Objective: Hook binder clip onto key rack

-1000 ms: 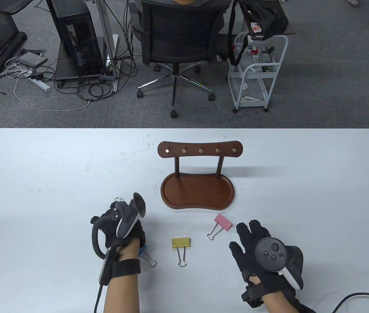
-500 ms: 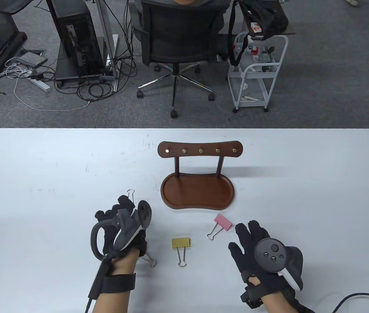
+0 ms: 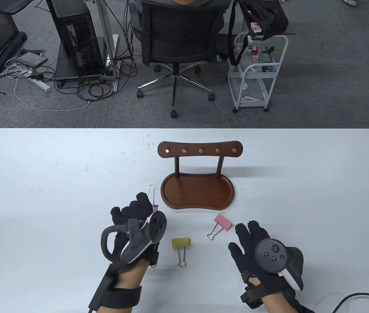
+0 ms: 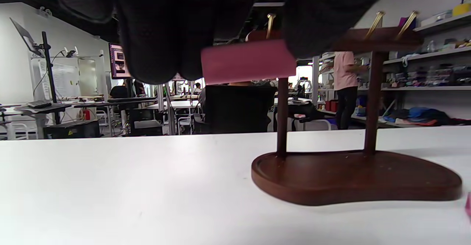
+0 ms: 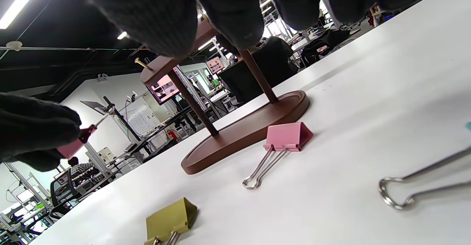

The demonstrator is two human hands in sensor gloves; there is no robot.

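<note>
The wooden key rack (image 3: pixel 200 151) stands mid-table with a row of brass hooks over its oval base (image 3: pixel 197 193). It also shows in the left wrist view (image 4: pixel 355 177) and the right wrist view (image 5: pixel 243 131). My left hand (image 3: pixel 148 205) grips a dark pink binder clip (image 3: pixel 154 207) just left of the base's front corner. The clip's wire handle (image 3: pixel 152 190) points away from me. Its pink body (image 4: pixel 248 61) hangs under my fingers, in front of the rack's left post. My right hand (image 3: pixel 247 232) rests open on the table with fingers spread, holding nothing.
A light pink clip (image 3: pixel 222 223) lies in front of the base, just left of my right fingers. A yellow clip (image 3: pixel 180 243) lies between my hands. A wire handle (image 3: pixel 152 263) pokes out by my left wrist. Another wire handle (image 5: pixel 415 191) lies close in the right wrist view.
My left hand has moved right and forward toward the rack's base, carrying the dark pink clip. The blue clip under its wrist is now mostly hidden. The right hand has stayed put.
</note>
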